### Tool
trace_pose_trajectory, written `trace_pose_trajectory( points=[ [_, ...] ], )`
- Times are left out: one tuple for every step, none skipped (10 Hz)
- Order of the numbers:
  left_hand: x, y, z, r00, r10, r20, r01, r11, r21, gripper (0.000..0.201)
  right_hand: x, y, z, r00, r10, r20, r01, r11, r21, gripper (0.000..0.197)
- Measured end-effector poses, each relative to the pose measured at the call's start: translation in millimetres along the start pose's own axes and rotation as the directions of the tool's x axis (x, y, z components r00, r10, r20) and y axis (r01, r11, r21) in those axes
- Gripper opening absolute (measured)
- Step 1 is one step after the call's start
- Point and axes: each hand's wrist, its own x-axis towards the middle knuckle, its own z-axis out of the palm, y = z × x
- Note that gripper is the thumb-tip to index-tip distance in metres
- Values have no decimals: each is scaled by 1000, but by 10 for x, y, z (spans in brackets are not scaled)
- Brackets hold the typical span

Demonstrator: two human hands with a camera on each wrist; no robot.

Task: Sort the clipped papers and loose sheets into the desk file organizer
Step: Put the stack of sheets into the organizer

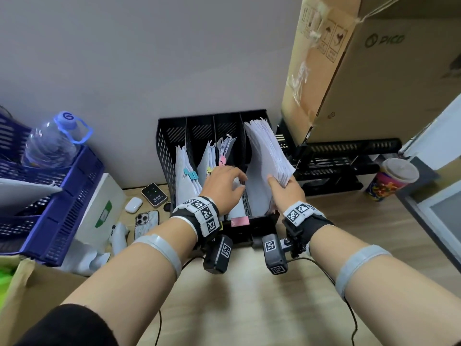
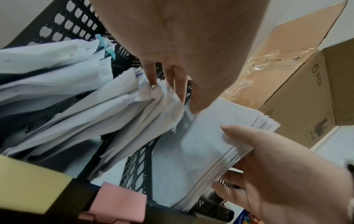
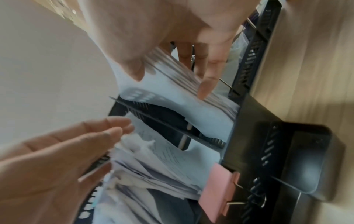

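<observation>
While the right hand (image 1: 284,189) grips the thick stack of loose sheets (image 1: 268,156) half-seated in the black file organizer's (image 1: 172,146) rightmost slot, the left hand (image 1: 222,186), fingers relaxed, rests on clipped papers (image 1: 212,156) one slot left; next: lower the stack fully.

Plain pale grey wall (image 1: 139,58) fills the back, unmarked, evenly lit, soft shadows. Light wood-grain desk (image 1: 249,295) below it. Left: blue perforated plastic crates (image 1: 62,208) stacked, a large clear water bottle (image 1: 53,141) with blue cap lying in the top one. White box with green label (image 1: 99,208) beside the crates. Open cardboard box (image 1: 27,293) at near left corner. Right: big brown carton (image 1: 369,71) printed PICO, leaning against the wall, standing on a low black slatted rack (image 1: 349,156). Far right, a white panel edge (image 1: 439,136), partly cut off.
</observation>
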Motion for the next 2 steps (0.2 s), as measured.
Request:
trace_pose_trajectory(
  points=[
    [-88, 195, -68, 994, -106, -37, 100, 984, -151, 20, -53, -33, -208, 990, -100, 99, 102, 995, -11, 40],
    [-158, 418, -175, 969, -218, -113, 172, 931, -321, 16, -179, -299, -538, 949, -238, 208, 230, 971, 65, 32]
  ],
)
